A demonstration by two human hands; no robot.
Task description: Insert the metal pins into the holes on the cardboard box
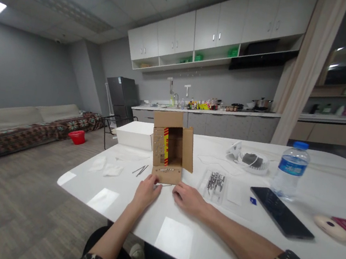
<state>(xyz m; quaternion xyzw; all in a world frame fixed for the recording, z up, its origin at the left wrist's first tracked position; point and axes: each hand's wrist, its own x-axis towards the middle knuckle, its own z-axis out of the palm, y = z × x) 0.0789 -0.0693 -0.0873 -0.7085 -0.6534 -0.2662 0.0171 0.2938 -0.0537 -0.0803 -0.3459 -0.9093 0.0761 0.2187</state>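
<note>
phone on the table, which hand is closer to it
Right. The right hand is left of the phone, by the right corner of the lower box flap; the left hand is farther left, at the flap's left corner.

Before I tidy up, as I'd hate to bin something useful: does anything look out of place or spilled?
Mildly: a few thin dark rods lie loose on the white table, left of the cardboard box, while similar-looking dark pieces sit in the clear tray on its right. Rumpled white sheets also look stray. No spill shows.
</note>
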